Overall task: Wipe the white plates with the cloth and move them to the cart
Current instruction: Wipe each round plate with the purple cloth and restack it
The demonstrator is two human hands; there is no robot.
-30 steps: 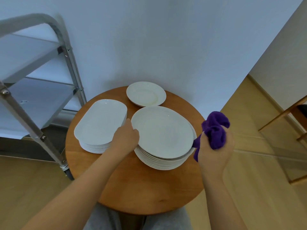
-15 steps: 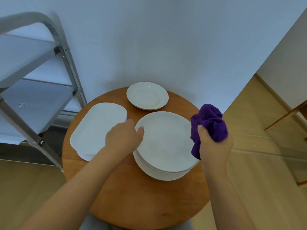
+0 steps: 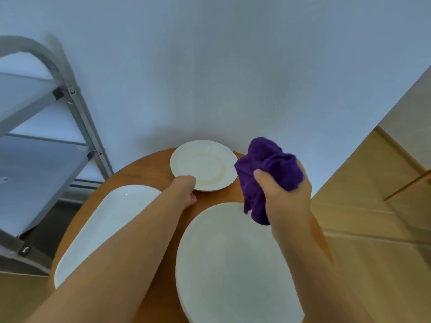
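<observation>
Left hand (image 3: pixel 185 191) gripping small plate (image 3: pixel 205 165) rim, right hand (image 3: pixel 285 197) clutching purple cloth (image 3: pixel 268 169), cart (image 3: pixel 77 113) left

Glossy white plates (image 3: pixel 205 164), fuzzy purple cloth (image 3: pixel 268 169) — smooth wood table (image 3: pixel 140 169), metal cart (image 3: pixel 77 108).

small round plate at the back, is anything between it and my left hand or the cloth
Nothing visible. The left hand is already at the near rim of the small round plate, though the contact itself is hidden. The purple cloth, bunched in the right hand, hangs just right of the plate with only bare table between.
</observation>
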